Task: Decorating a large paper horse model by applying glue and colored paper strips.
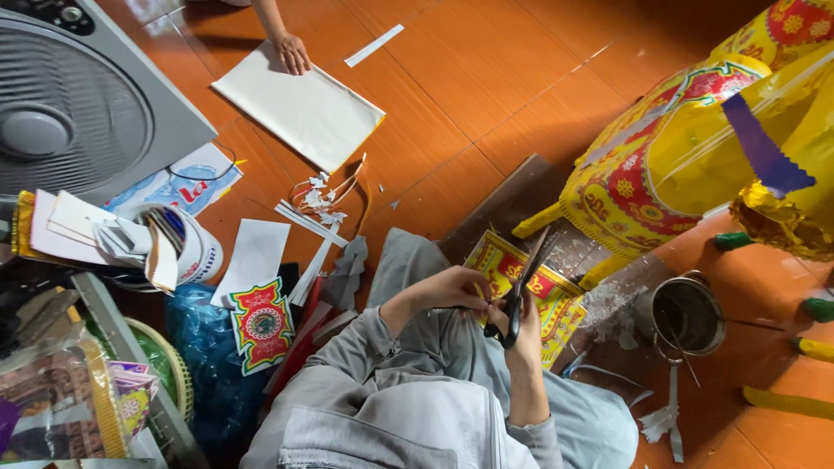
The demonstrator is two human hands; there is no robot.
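With your right hand (pixel 521 326) clamped on the scissors (pixel 519 291), keep your left hand (pixel 452 288) pinching the printed paper (pixel 530 295) taut, clear of the blades.

Black scissors (pixel 519 291) open over yellow-red patterned paper (pixel 556 300), on lap

place: likely home craft workshop | cue: paper scraps (pixel 317 201), fan (pixel 78 104), tiled floor (pixel 486 78)

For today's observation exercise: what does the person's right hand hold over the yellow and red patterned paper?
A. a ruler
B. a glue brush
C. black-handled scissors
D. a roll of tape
C: the right hand grips black-handled scissors, blades angled up over the patterned paper, which the left hand steadies.
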